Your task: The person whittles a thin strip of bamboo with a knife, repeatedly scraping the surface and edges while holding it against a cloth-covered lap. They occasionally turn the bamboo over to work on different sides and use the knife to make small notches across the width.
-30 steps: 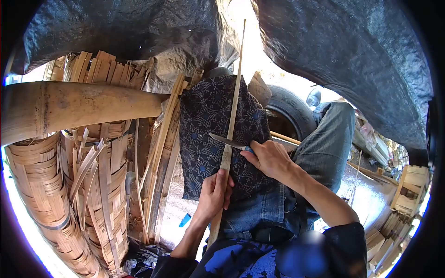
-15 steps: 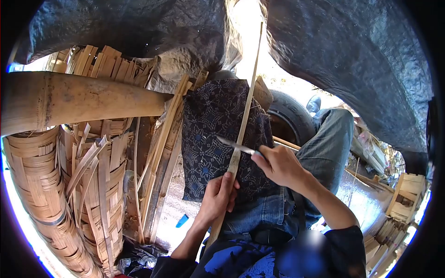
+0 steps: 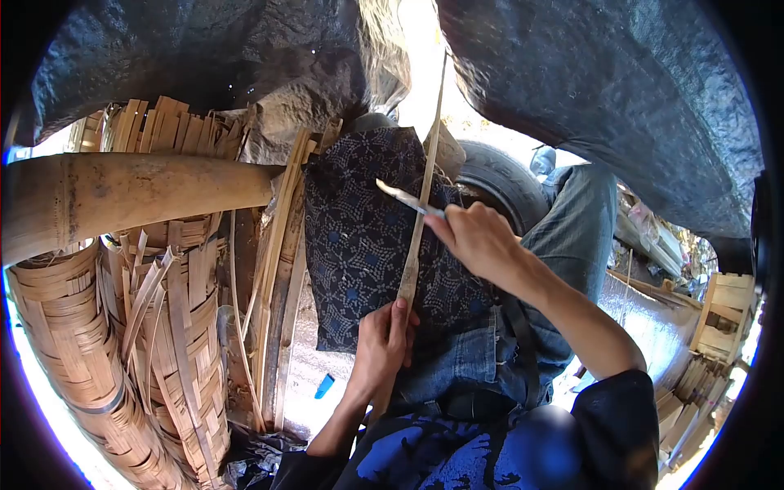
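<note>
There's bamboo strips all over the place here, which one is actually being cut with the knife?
The long thin strip standing over the patterned cloth. The left hand grips its lower end while the right hand holds the knife across it; the others lie untouched.

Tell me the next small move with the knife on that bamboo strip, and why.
Probably slide the knife further up the bamboo strip, away from the body. The right hand holds the blade across the strip partway along, with a long length above it, while the left hand grips the lower end over the patterned cloth.
</note>
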Demonstrator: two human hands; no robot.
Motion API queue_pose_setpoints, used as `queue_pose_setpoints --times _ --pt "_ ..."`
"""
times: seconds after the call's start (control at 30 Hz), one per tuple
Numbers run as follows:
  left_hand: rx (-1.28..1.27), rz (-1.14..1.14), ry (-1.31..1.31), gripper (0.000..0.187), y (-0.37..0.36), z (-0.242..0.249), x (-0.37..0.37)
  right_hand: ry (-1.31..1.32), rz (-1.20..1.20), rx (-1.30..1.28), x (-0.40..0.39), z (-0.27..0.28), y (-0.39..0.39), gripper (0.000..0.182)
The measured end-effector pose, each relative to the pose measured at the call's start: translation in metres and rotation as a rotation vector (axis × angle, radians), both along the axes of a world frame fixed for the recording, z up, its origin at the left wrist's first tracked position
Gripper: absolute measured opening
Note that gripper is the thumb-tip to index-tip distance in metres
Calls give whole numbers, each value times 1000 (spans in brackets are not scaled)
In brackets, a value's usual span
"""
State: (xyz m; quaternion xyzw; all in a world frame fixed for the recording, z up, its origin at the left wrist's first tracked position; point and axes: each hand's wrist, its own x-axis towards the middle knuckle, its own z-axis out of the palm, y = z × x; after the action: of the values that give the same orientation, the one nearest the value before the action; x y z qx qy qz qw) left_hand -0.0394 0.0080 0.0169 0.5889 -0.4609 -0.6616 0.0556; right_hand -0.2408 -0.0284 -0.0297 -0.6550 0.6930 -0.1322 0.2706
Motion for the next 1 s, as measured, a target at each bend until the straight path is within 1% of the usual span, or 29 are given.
queue_pose_setpoints --times 0.03,0.1,0.13,0.2,0.23,0.3,0.37,0.43,0.47,0.5,0.57,0.63,0.7,0.73,0.8,0.9,0.93,0.97,1.0 --pt "-8 2 4 43 -2 0 1 4 2 -8 -3 3 -2 49" --pt "167 127 118 43 -7 -3 5 -306 -63 -17 -9 6 0 48" --pt "165 139 114 43 -9 -4 9 -396 -58 70 -8 15 6 45" --pt "290 197 264 43 -12 -8 17 -417 -6 69 -4 11 24 44" --pt "288 203 264 43 -14 -10 21 -433 32 65 -2 7 32 43" --pt "408 244 363 44 -17 -14 25 -425 37 30 3 -2 37 43" --pt "443 281 391 42 -19 -16 29 -322 99 -12 8 -9 37 44" --pt "657 439 564 40 -21 -19 35 -291 107 -8 12 -12 33 45" --pt "723 516 583 38 -21 -19 36 -271 105 -14 13 -16 30 46" --pt "719 517 585 38 -20 -19 36 -248 105 -19 13 -19 27 46" --pt "854 641 752 37 -17 -21 37 -225 107 -51 9 -23 16 47" --pt "861 667 756 36 -18 -19 37 -208 112 -83 8 -24 8 47" --pt "880 692 760 36 -17 -19 36 -222 131 -95 6 -22 8 39" --pt "868 690 751 36 -16 -19 36 -216 131 -94 5 -23 7 39" --pt "847 681 748 36 -17 -19 35 -202 111 -185 6 -29 2 39" --pt "857 697 761 36 -16 -16 35 -158 64 -153 4 -45 -23 40" --pt "845 703 746 35 -15 -15 34 -118 96 -223 2 -47 -32 43" --pt "833 708 731 34 -15 -14 34 -112 92 -230 -3 -52 -43 43" --pt "825 697 732 33 -12 -14 35 -109 54 -183 -8 -61 -56 45"
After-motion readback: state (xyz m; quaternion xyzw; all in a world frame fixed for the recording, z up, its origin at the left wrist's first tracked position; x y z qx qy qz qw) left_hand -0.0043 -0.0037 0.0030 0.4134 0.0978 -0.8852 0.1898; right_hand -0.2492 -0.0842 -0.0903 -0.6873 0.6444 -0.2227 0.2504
